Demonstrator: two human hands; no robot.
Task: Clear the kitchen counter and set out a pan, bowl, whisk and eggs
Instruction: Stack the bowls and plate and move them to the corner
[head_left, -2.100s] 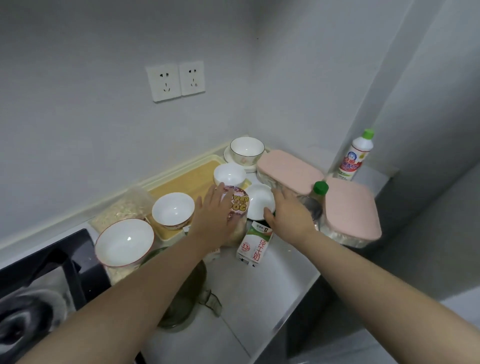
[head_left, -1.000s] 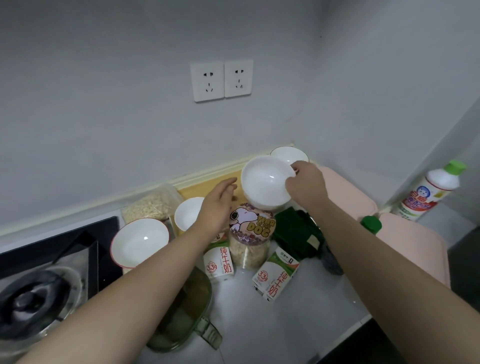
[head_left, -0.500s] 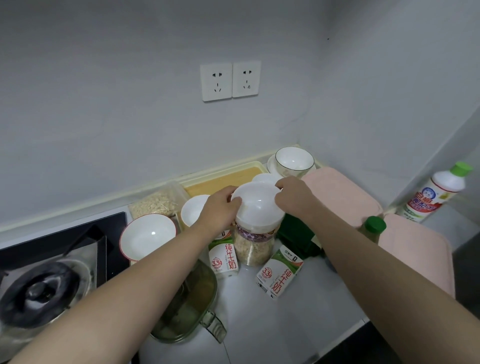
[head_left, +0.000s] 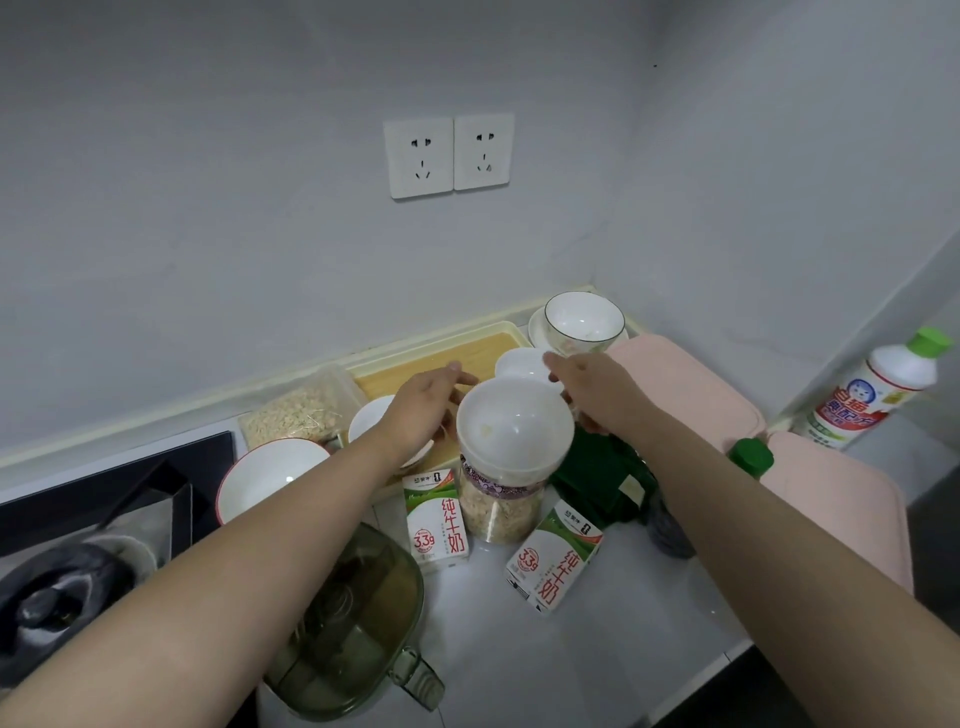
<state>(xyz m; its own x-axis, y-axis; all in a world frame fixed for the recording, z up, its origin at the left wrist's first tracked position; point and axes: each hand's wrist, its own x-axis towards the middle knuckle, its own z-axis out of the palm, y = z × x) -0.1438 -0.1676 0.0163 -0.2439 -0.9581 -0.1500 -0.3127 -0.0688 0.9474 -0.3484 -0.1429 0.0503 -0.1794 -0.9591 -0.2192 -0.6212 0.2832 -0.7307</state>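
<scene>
A white bowl sits upright on top of a clear cereal jar at the counter's middle. My left hand is just left of the bowl with fingers stretched out. My right hand is just right of it, fingers reaching over a smaller white bowl behind. Neither hand clearly grips the bowl. More bowls stand around: a red-rimmed one at the left, a white one partly under my left wrist, and one on a saucer in the corner. No pan, whisk or eggs show.
Two milk cartons flank the jar. A green glass lidded container is near the front. Pink-lidded boxes, a green cloth, a detergent bottle, an oat tub, a wooden tray and the stove crowd the counter.
My right hand lifted the white bowl from the counter and, with my left hand, set it on the cereal jar. Both hands have now loosened from its rim.
</scene>
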